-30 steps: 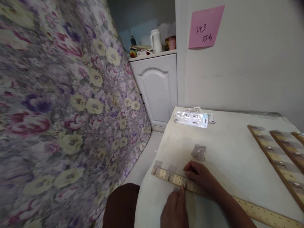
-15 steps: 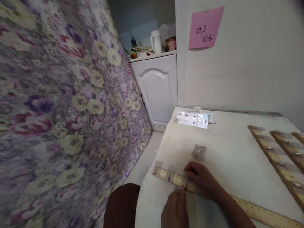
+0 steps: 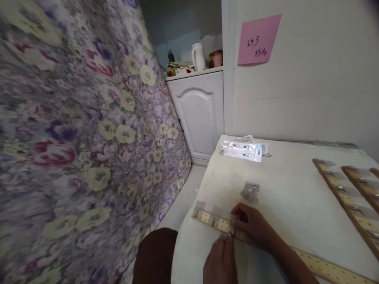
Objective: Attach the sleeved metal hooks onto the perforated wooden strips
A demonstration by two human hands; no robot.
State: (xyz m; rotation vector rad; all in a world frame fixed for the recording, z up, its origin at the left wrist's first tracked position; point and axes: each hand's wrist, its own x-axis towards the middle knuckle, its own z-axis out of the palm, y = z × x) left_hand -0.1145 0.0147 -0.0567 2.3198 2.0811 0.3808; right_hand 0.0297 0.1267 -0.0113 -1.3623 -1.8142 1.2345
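Note:
A pale wooden strip with rows of holes lies slantwise on the white-covered table. Small metal clips sit across its left end, with clear plastic tabs sticking out past the far edge. My left hand comes from the near side, its fingertips pressed together at a clip on the strip's near edge. Over the same spot, my right hand is closed in a pinch, thumb and finger meeting at the strip. What it pinches is mostly hidden. Just beyond lies a small clear plastic piece with metal.
Clear blister packs with metal pieces lie at the table's far left corner. Wooden strips bearing clips stand in rows at the right. A floral curtain hangs on the left, with a white cabinet behind. My knee is beside the table.
My right thumb and finger have come down closer to the clip by my left fingertips. The whole view has shifted slightly.

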